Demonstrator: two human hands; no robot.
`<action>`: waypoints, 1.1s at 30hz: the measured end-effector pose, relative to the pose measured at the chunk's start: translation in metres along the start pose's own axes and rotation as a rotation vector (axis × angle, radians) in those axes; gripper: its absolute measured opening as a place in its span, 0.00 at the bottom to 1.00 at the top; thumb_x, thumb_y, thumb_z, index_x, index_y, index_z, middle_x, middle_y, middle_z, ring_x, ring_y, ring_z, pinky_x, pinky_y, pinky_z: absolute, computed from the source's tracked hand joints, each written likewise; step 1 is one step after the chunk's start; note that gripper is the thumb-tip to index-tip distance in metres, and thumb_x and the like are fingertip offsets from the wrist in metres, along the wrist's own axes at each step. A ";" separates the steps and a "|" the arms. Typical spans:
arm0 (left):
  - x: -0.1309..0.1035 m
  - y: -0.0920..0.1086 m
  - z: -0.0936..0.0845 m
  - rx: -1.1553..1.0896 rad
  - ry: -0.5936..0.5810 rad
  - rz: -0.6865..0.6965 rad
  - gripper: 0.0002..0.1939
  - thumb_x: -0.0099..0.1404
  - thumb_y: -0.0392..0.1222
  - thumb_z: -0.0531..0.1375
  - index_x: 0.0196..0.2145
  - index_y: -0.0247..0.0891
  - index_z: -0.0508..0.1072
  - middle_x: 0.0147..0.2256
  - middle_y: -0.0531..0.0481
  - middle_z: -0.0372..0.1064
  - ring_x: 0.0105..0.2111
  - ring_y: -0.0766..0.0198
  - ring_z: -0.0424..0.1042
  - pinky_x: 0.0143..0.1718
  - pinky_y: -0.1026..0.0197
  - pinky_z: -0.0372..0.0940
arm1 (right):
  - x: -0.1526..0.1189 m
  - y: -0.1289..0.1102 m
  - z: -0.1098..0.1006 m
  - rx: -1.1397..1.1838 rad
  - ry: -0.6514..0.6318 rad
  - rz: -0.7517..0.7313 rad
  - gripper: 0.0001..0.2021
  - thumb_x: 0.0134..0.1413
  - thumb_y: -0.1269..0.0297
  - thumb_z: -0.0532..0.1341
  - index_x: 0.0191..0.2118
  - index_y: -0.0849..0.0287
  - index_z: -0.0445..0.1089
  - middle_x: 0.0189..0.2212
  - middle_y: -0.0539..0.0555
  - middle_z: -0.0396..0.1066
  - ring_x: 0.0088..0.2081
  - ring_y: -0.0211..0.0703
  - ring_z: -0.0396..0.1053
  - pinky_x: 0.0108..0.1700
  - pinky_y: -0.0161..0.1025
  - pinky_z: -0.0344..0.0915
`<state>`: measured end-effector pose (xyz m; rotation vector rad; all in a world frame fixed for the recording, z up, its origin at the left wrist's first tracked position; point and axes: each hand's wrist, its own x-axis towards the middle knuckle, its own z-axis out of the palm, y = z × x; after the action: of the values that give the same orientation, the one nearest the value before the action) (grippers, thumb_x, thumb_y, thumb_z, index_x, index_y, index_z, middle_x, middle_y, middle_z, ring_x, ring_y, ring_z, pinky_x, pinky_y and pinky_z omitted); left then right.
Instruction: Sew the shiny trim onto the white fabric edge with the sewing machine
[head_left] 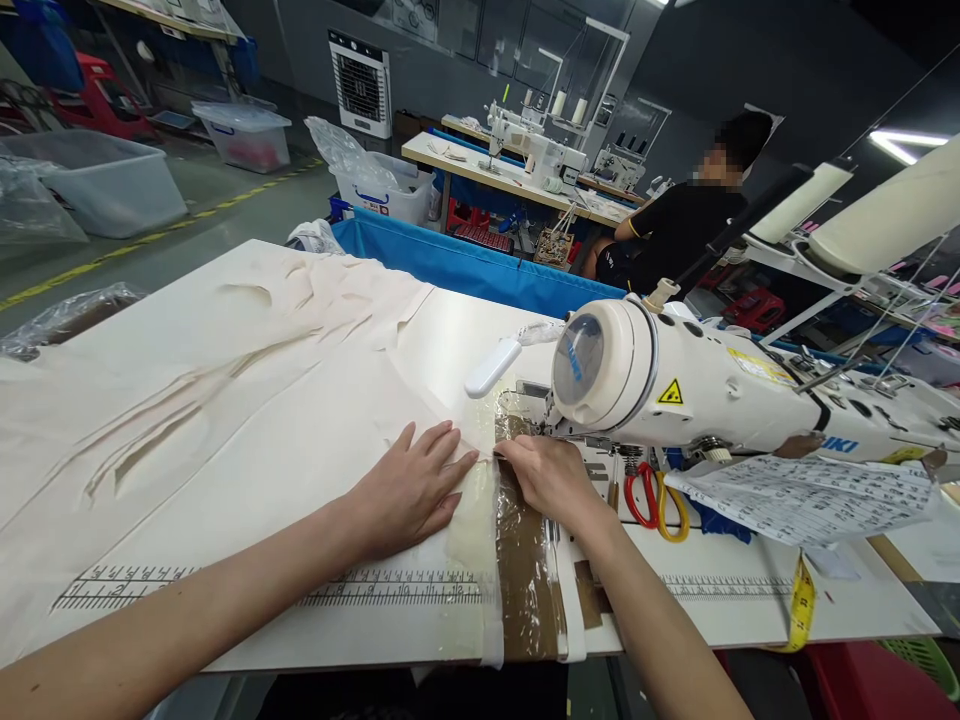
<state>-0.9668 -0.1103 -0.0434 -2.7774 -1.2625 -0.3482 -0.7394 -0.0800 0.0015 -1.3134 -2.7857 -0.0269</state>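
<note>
Pale, nearly white fabric (pixel 247 400) spreads over the left half of the sewing table, with several loose folds. My left hand (pixel 412 485) lies flat on its right edge, fingers apart. Just right of it, my right hand (pixel 544 475) has its fingers pinched together at the fabric edge, close to the needle area of a white sewing machine (pixel 697 380). Brown, shiny tape (pixel 525 580) covers the table below my right hand. The needle itself is hidden behind the machine head.
Red and yellow scissors (pixel 658 500), a written paper sheet (pixel 810 495) and a yellow tape measure (pixel 802 605) lie at the right. A white handle-like object (pixel 493 367) is beside the machine head. Beyond a blue cloth trough (pixel 465 262), a person in black (pixel 686 235) sits.
</note>
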 end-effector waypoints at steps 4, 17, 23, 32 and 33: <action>0.002 0.001 -0.007 0.002 -0.043 0.008 0.25 0.72 0.44 0.49 0.63 0.36 0.62 0.59 0.33 0.63 0.63 0.38 0.58 0.56 0.33 0.60 | -0.003 0.001 0.000 0.029 0.018 0.014 0.14 0.64 0.78 0.52 0.45 0.56 0.71 0.31 0.52 0.75 0.30 0.42 0.70 0.26 0.36 0.50; 0.000 0.001 -0.002 -0.023 -0.007 -0.004 0.24 0.71 0.44 0.49 0.63 0.38 0.61 0.59 0.35 0.63 0.63 0.39 0.57 0.58 0.34 0.58 | 0.004 0.004 0.013 0.153 0.062 0.006 0.13 0.69 0.72 0.51 0.51 0.56 0.70 0.44 0.55 0.79 0.37 0.44 0.76 0.31 0.36 0.61; 0.001 0.003 -0.005 -0.054 -0.011 0.008 0.24 0.73 0.42 0.46 0.63 0.36 0.61 0.65 0.38 0.58 0.66 0.42 0.52 0.62 0.32 0.51 | 0.003 0.006 0.016 0.197 0.075 0.024 0.13 0.71 0.69 0.50 0.49 0.56 0.70 0.41 0.53 0.80 0.37 0.45 0.77 0.32 0.37 0.62; 0.010 0.013 -0.006 -0.052 -0.060 0.012 0.26 0.75 0.49 0.45 0.64 0.37 0.61 0.62 0.35 0.62 0.64 0.43 0.57 0.60 0.32 0.55 | 0.006 0.011 0.018 0.249 0.069 0.014 0.11 0.70 0.70 0.51 0.49 0.56 0.69 0.41 0.52 0.80 0.35 0.45 0.78 0.29 0.36 0.61; 0.009 0.013 -0.004 -0.053 -0.044 0.007 0.25 0.75 0.49 0.45 0.64 0.37 0.61 0.61 0.36 0.62 0.64 0.43 0.57 0.60 0.33 0.55 | 0.006 0.012 0.018 0.257 0.067 0.009 0.11 0.70 0.70 0.51 0.49 0.55 0.69 0.42 0.52 0.80 0.36 0.44 0.78 0.30 0.36 0.61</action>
<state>-0.9515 -0.1126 -0.0369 -2.8479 -1.2705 -0.3263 -0.7350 -0.0675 -0.0166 -1.2372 -2.6200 0.2721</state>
